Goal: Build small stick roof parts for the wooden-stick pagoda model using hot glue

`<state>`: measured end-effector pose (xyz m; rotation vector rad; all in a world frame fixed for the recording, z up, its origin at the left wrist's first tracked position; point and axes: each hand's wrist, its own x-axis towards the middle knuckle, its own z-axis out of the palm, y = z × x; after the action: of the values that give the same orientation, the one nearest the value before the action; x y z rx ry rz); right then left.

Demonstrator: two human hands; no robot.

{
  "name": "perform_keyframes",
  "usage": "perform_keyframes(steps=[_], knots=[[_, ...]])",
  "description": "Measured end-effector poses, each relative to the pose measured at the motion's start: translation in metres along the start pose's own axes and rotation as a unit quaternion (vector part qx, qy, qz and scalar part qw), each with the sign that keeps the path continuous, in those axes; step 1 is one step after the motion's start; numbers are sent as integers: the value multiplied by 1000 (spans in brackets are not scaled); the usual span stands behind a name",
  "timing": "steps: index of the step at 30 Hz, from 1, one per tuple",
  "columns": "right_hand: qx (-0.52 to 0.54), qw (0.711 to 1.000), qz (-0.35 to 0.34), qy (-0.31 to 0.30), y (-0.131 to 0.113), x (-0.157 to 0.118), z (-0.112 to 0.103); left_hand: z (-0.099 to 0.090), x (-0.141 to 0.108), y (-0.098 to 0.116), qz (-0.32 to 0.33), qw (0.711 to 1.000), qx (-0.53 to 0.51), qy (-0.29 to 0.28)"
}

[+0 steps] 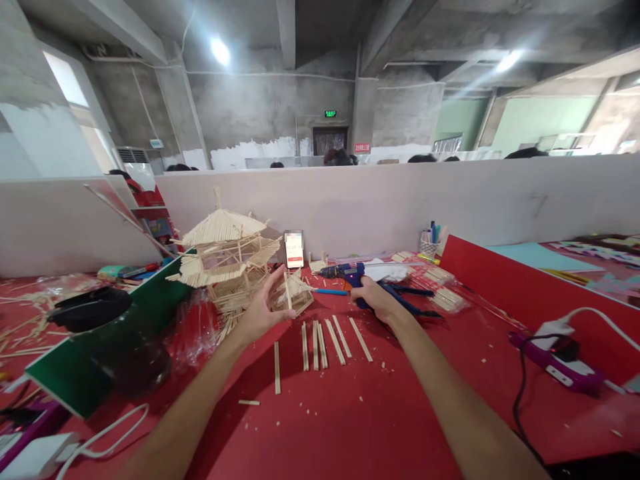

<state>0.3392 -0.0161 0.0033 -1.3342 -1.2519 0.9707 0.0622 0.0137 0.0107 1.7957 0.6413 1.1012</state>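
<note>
So there's a dark see-through jug with a black lid over on the left, a lit-up phone standing near the pale partition, pens in a little white basket, a purple power strip on the right, and a green sign glowing way back.

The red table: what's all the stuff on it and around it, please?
Table: one, red, front
Tall stick model: one, pale, left of centre
Small stick model: one, pale, centre
Loose sticks: several, pale, middle
Phone: one, bright screen, back
Glue gun: one, blue, right hand
Jug: one, dark lid, left
Power strips: two, purple, both sides
Boards: two, green left, red right
Partition: pale, behind
Ceiling lights: two, white, overhead
Small scraps: too many to count
Left hand: one, by small stick model
Right hand: one, holding glue gun
</note>
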Motion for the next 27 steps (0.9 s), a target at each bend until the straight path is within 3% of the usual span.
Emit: perform_keyframes(steps=[3, 6, 10, 15, 21, 27], knots=[[-119, 993, -11, 23, 9, 7, -8, 1, 0, -3, -1, 1000, -1, -7], [-298, 953, -36, 28, 13, 12, -14, 2, -2, -6, 1, 1000, -5, -16], [-373, 926, -44, 28, 12, 12, -21, 3, -2, -8, 4, 1000, -6, -18], [-520, 854, -11, 21, 21, 14, -24, 3, -2, -8, 7, 1000, 0, -25], [-560, 828, 16, 11, 39, 18, -13, 3, -2, -8, 3, 999, 16, -38], [-570, 822, 14, -9, 29, 14, -19, 1, -5, -9, -19, 998, 40, -51]])
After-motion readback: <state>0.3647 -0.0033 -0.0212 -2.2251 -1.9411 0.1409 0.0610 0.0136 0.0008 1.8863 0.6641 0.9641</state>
